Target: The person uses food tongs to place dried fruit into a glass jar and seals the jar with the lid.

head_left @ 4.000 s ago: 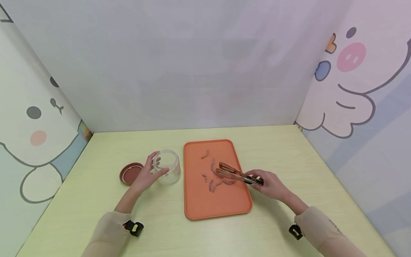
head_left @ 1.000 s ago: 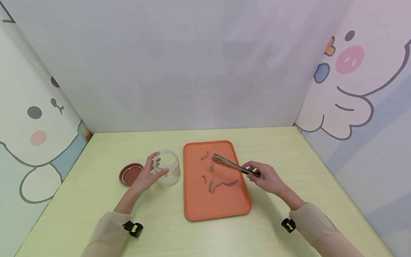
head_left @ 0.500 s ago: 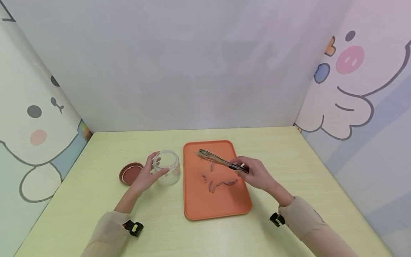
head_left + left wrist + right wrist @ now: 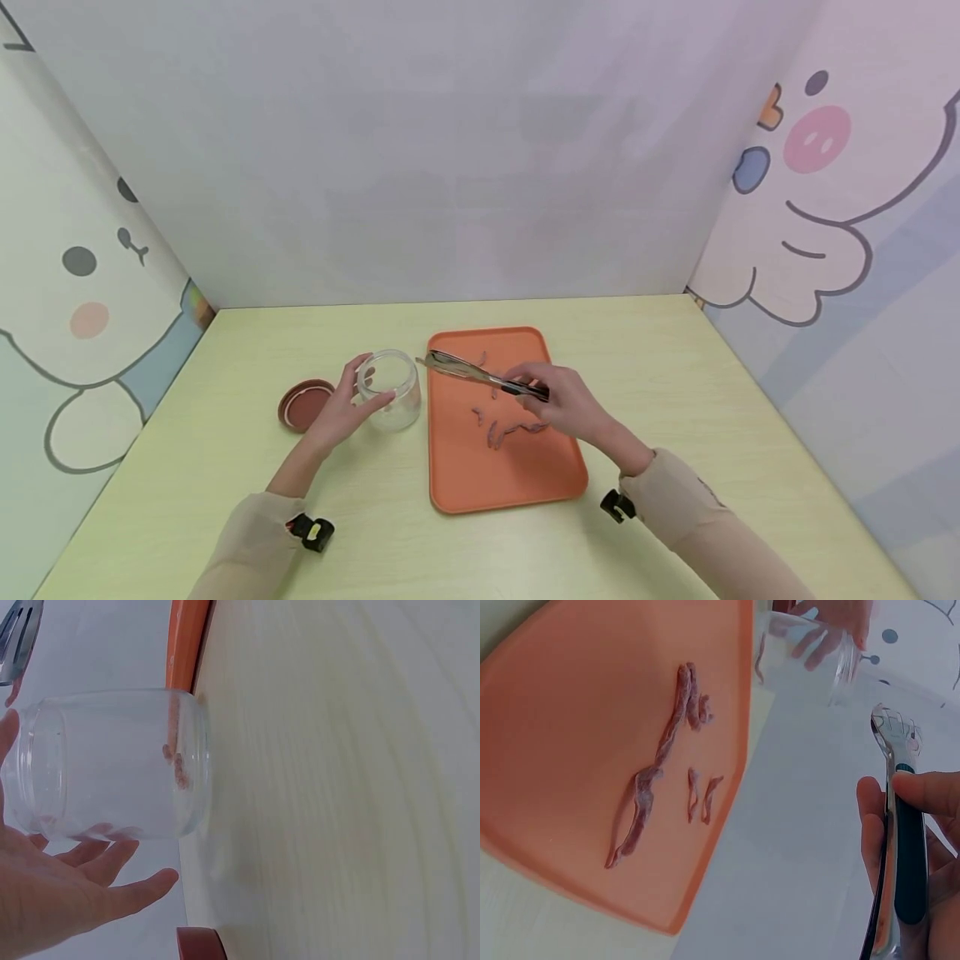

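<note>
My left hand (image 4: 348, 412) holds a clear glass jar (image 4: 403, 407) round its upper part, fingers on one side and thumb on the other. The jar stands upright on the table, mouth up. In the left wrist view, reddish meat strips (image 4: 180, 772) lie at its bottom. My right hand (image 4: 562, 404) grips metal tongs (image 4: 457, 367) by their black-padded handles. The tongs' slotted ends are pressed together beside the jar's rim, and a thin strip of meat (image 4: 13, 693) pokes out of them. More meat strips (image 4: 640, 802) lie scattered on the orange tray (image 4: 480, 487).
A reddish-brown round lid (image 4: 306, 407) lies on the table (image 4: 360, 533) left of the jar, partly behind my left wrist. The tray lies close to the jar's right side. Cartoon-printed walls and a pale back wall (image 4: 450, 167) enclose the table.
My right hand has carried the tongs leftward from above the tray to the jar's rim. The tongs' arms, apart earlier, have come together on a meat strip. My left hand and jar have stayed put.
</note>
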The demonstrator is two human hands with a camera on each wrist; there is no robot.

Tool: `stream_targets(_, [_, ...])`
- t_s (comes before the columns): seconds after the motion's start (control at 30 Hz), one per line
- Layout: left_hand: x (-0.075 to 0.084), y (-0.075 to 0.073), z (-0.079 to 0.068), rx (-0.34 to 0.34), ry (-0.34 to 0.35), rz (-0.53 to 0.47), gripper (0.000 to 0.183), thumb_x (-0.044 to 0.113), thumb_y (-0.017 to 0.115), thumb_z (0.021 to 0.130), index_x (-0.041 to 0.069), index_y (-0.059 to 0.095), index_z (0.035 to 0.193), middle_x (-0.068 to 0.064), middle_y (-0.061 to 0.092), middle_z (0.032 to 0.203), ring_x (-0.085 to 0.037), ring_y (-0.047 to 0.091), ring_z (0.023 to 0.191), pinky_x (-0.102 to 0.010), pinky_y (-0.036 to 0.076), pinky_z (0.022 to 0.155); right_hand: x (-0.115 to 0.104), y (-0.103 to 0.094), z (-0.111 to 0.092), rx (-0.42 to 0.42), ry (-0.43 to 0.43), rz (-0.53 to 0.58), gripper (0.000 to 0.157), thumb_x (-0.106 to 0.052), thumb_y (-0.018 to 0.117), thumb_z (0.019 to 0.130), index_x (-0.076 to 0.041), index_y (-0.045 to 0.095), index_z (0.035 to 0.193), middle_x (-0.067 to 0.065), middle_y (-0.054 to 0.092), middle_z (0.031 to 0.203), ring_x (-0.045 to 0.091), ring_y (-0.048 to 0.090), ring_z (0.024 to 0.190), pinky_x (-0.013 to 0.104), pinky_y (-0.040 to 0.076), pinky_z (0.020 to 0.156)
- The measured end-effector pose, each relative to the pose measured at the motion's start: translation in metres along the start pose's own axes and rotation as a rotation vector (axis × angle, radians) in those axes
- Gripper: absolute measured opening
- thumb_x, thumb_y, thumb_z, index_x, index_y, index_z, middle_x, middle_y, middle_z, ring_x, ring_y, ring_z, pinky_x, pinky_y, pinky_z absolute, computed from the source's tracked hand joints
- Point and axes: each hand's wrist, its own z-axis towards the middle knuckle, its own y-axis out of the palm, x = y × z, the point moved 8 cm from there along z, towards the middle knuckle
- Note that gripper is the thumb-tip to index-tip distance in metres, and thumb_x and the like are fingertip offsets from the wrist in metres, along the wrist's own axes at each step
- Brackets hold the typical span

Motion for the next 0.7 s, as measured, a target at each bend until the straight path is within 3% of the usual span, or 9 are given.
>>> stream_targets(0.27, [-0.001, 0.000, 0.001, 0.002, 0.009, 0.011, 0.081, 0.043, 0.061, 0.080, 0.021, 0.012, 0.140, -0.020, 0.026, 0.138, -0.040, 0.024, 0.123, -0.057, 0.025, 0.091, -0.008, 0.014, 0.013, -0.014, -0.022, 0.018, 0.030, 0.002, 0.058, 0.081, -0.014, 0.060, 0.106, -0.002, 0.060, 0.081, 0.002, 0.030, 0.039, 0.020, 0.027, 0.037])
stream_targets(0.7, [0.000, 0.000, 0.000, -0.005, 0.006, -0.001, 0.079, 0.043, 0.061, 0.080, 0.021, 0.012, 0.139, -0.021, 0.025, 0.138, -0.040, 0.023, 0.123, -0.058, 0.024, 0.090, -0.016, 0.030, 0.029, -0.052, -0.003, -0.064, 0.033, 0.000, 0.060, 0.080, -0.015, 0.060, 0.109, -0.005, 0.061, 0.084, 0.005, 0.039, 0.046, 0.021, 0.031, 0.042])
